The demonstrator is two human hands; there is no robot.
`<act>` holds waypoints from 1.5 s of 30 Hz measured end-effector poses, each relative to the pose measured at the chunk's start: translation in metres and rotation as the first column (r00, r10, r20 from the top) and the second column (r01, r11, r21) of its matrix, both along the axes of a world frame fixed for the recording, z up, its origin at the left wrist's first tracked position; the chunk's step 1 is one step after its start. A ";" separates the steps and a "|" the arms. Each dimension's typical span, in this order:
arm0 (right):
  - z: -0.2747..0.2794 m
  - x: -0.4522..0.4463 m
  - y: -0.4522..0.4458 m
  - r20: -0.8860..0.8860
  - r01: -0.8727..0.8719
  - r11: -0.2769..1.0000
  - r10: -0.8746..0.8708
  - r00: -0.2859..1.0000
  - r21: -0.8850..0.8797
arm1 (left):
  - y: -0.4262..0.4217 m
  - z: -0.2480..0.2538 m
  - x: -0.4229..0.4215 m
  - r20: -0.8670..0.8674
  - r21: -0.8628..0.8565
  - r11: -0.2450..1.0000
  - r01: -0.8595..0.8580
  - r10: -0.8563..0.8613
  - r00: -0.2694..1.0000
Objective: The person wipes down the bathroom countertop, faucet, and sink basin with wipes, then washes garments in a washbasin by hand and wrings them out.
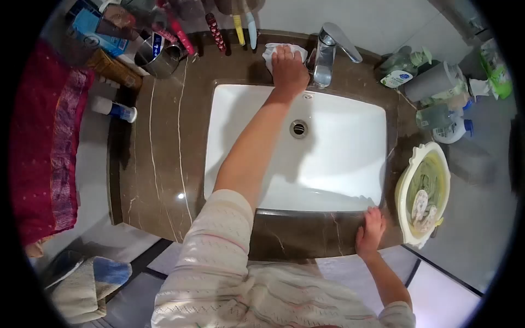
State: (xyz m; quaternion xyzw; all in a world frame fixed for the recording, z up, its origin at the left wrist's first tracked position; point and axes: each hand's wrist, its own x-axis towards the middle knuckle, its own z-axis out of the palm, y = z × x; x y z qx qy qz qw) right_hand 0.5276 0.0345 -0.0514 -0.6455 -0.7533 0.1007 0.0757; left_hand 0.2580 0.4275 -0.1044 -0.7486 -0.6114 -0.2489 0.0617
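Note:
My left hand [290, 72] reaches across the sink to the back ledge. Its fingers press down on a crumpled white cloth [269, 54], just left of the chrome faucet [325, 57]. The cloth is partly hidden under the hand. At the front right corner of the white sink [339, 158], my right hand [372, 229] lies on the brown stone counter [295, 235], fingers stretched out and holding nothing. The sink's drain [298, 129] shows, and no water runs from the faucet.
A cream basin [404, 202] stands at the right end of the counter. Soap and pump bottles [396, 76] crowd the back right. A metal cup [158, 57], tubes and a white-blue bottle [115, 108] stand at left. Toothbrushes [238, 28] hang along the wall.

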 end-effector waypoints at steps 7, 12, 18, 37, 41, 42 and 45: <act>0.001 -0.005 0.000 -0.005 0.036 0.999 -0.036 0.999 0.009 | -0.021 0.009 -0.053 0.091 0.048 0.846 0.531 -0.533 0.841; 0.002 -0.004 0.001 0.005 0.058 0.998 -0.058 0.998 -0.001 | -0.026 0.001 -0.072 -0.046 0.012 0.962 0.274 -0.273 0.961; 0.007 -0.001 0.001 -0.048 0.084 0.994 -0.088 0.995 -0.069 | -0.075 -0.008 0.009 0.055 0.037 0.944 0.329 -0.330 0.942; 0.012 0.024 -0.011 -0.667 0.334 0.940 -0.294 0.684 -0.072 | -0.033 0.026 0.146 -0.118 -0.286 0.900 0.328 -0.373 0.920; 0.027 0.058 -0.053 -0.836 0.420 0.728 -0.517 -0.184 -0.542 | -0.033 0.024 0.140 -0.138 -0.303 0.867 0.395 -0.450 0.882; 0.044 0.069 -0.055 -0.782 0.368 0.693 -0.506 -0.365 -0.620 | -0.030 0.022 0.142 -0.142 -0.304 0.867 0.394 -0.450 0.882; 0.055 0.090 -0.063 -0.734 0.361 0.676 -0.408 -0.544 -0.643 | -0.028 0.016 0.143 -0.129 -0.290 0.856 0.428 -0.478 0.869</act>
